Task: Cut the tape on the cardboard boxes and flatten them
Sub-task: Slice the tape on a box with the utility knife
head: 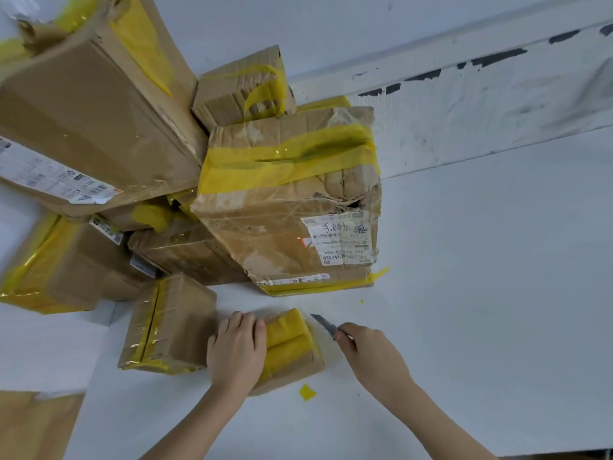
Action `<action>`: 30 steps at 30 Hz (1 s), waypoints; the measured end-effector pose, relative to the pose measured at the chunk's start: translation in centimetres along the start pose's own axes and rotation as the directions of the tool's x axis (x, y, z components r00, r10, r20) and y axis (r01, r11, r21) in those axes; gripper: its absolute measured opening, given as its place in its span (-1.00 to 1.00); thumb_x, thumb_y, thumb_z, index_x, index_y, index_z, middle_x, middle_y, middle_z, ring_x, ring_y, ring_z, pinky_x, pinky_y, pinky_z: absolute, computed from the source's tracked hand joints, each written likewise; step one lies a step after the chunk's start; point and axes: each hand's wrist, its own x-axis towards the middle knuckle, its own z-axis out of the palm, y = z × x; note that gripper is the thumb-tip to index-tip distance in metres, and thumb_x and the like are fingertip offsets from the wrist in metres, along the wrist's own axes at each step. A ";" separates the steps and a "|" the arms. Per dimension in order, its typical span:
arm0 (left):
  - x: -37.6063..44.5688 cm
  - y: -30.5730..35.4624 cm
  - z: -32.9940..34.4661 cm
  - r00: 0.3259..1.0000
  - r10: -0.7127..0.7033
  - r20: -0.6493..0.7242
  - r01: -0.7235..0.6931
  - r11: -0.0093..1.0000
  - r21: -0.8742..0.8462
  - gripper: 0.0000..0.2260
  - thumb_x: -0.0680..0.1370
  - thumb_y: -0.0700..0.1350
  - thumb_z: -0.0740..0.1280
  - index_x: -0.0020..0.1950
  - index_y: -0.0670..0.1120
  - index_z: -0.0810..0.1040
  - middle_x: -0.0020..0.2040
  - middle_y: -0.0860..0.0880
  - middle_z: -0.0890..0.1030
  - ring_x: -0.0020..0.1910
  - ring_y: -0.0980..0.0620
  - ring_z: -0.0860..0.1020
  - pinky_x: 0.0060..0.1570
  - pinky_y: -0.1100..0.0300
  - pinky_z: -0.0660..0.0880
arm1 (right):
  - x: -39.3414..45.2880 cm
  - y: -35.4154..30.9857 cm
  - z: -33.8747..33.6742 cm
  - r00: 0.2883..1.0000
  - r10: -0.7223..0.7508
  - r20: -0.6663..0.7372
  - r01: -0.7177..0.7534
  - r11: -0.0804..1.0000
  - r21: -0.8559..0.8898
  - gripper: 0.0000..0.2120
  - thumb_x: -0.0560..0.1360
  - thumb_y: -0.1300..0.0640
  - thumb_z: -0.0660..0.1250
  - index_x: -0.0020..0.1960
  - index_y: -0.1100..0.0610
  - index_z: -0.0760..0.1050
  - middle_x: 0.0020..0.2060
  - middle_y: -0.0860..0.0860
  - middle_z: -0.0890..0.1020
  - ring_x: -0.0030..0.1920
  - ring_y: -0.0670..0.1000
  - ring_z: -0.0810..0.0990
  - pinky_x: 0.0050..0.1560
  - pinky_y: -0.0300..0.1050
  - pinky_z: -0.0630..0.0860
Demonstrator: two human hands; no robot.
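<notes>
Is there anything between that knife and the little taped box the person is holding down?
Nothing visible. The knife in the right hand points at the small box across bare white table. The left hand rests on the box's far side, away from the blade.

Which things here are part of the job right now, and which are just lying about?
In use: small taped box, held down by left hand; utility knife in right hand.
Lying about: yellow tape scrap; flattened cardboard.
</notes>
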 end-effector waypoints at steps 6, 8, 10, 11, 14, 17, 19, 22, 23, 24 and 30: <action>-0.2 0.0 0.3 0.981 0.058 -0.183 -0.046 0.997 0.067 -0.68 0.49 -0.07 0.06 -0.34 -0.14 0.49 -0.40 -0.05 0.54 -0.40 -0.13 0.53 -0.42 0.11 0.42 | 1.5 -0.2 0.2 0.997 -0.019 0.078 0.019 1.000 0.004 -0.76 0.63 0.00 0.06 -0.13 -0.02 0.44 -0.43 -0.09 0.32 -0.26 0.08 0.36 -0.45 -0.23 0.19; -0.2 0.1 0.4 0.987 0.041 -0.158 -0.032 0.998 0.061 -0.68 0.49 -0.07 0.05 -0.34 -0.14 0.49 -0.39 -0.06 0.54 -0.39 -0.14 0.53 -0.40 0.10 0.41 | 1.6 -0.3 0.4 0.996 -0.029 0.082 0.030 1.000 -0.006 -0.74 0.63 0.00 0.06 -0.12 -0.01 0.46 -0.44 -0.09 0.31 -0.27 0.09 0.35 -0.46 -0.25 0.17; -0.3 0.1 0.3 0.990 0.019 -0.138 -0.014 0.999 0.037 -0.66 0.49 -0.05 0.03 -0.33 -0.15 0.49 -0.37 -0.07 0.55 -0.36 -0.15 0.54 -0.38 0.09 0.41 | 1.6 -0.5 0.3 0.996 -0.031 0.089 0.034 0.999 -0.031 -0.74 0.63 -0.01 0.05 -0.13 -0.02 0.45 -0.44 -0.09 0.30 -0.28 0.09 0.35 -0.47 -0.25 0.15; -0.2 0.1 0.2 0.992 0.012 -0.128 -0.009 1.000 0.027 -0.65 0.49 -0.05 0.02 -0.32 -0.16 0.49 -0.36 -0.08 0.56 -0.34 -0.16 0.54 -0.37 0.08 0.41 | 1.7 -0.7 0.2 0.995 -0.027 0.096 0.031 0.999 -0.042 -0.74 0.63 -0.01 0.05 -0.16 -0.03 0.41 -0.44 -0.09 0.30 -0.28 0.09 0.35 -0.48 -0.25 0.15; -0.2 0.3 0.0 0.995 -0.009 -0.094 0.010 1.000 0.005 -0.61 0.49 -0.02 -0.02 -0.29 -0.18 0.51 -0.32 -0.11 0.58 -0.30 -0.18 0.55 -0.32 0.05 0.43 | 1.8 -1.2 -0.1 0.992 -0.015 0.126 0.029 0.994 -0.106 -0.64 0.64 -0.02 0.02 -0.33 -0.05 0.23 -0.43 -0.08 0.29 -0.28 0.09 0.35 -0.48 -0.22 0.15; -0.2 0.5 -0.1 0.998 -0.066 -0.020 0.066 0.998 0.004 -0.49 0.48 0.06 -0.13 -0.19 -0.19 0.53 -0.19 -0.12 0.60 -0.15 -0.19 0.53 -0.22 0.03 0.40 | 1.8 -1.8 -0.1 0.988 -0.029 0.151 0.061 0.975 -0.213 -0.61 0.64 -0.05 -0.02 -0.36 -0.01 0.15 -0.42 -0.07 0.27 -0.27 0.09 0.35 -0.39 -0.14 0.24; -0.1 0.5 0.0 0.994 -0.105 0.015 0.105 0.994 0.024 -0.48 0.48 0.07 -0.15 -0.10 -0.17 0.54 -0.09 -0.10 0.60 -0.05 -0.17 0.51 -0.15 0.03 0.37 | 1.5 -1.7 0.0 0.989 -0.042 0.142 0.076 0.968 -0.240 -0.67 0.64 -0.06 -0.03 -0.26 0.02 0.23 -0.41 -0.06 0.26 -0.25 0.09 0.36 -0.30 -0.15 0.27; 0.0 0.5 0.1 0.988 -0.144 0.048 0.142 0.989 0.049 -0.55 0.49 0.04 -0.10 -0.02 -0.14 0.53 0.00 -0.07 0.58 0.03 -0.13 0.47 -0.09 0.04 0.35 | 1.0 -1.1 0.0 0.986 -0.056 0.157 0.097 0.960 -0.263 -0.68 0.64 -0.07 -0.02 -0.23 0.01 0.24 -0.42 -0.07 0.26 -0.27 0.10 0.35 -0.34 -0.13 0.24; 0.0 0.4 0.1 0.988 -0.148 0.054 0.145 0.988 0.047 -0.54 0.48 0.04 -0.10 -0.01 -0.14 0.52 0.01 -0.07 0.57 0.04 -0.12 0.46 -0.08 0.04 0.34 | 0.9 -0.9 -0.1 0.985 -0.061 0.164 0.105 0.957 -0.271 -0.68 0.64 -0.08 -0.02 -0.25 0.00 0.23 -0.42 -0.07 0.26 -0.28 0.10 0.35 -0.36 -0.13 0.23; -0.1 0.4 0.1 0.987 -0.151 0.055 0.149 0.988 0.040 -0.54 0.48 0.04 -0.10 0.00 -0.13 0.52 0.01 -0.06 0.57 0.04 -0.12 0.46 -0.08 0.04 0.34 | 0.7 -0.8 -0.1 0.984 -0.065 0.168 0.110 0.955 -0.276 -0.69 0.64 -0.08 -0.02 -0.24 0.00 0.24 -0.42 -0.07 0.26 -0.28 0.11 0.35 -0.38 -0.12 0.22; -0.3 0.4 0.0 0.991 -0.131 0.030 0.131 0.991 0.011 -0.58 0.49 0.02 -0.07 -0.04 -0.15 0.53 -0.04 -0.07 0.57 -0.01 -0.12 0.47 -0.11 0.05 0.33 | 0.3 -0.1 -1.0 0.973 -0.093 0.210 0.151 0.948 -0.279 -0.71 0.64 -0.08 -0.02 -0.17 0.02 0.29 -0.41 -0.08 0.28 -0.26 0.09 0.36 -0.42 -0.13 0.23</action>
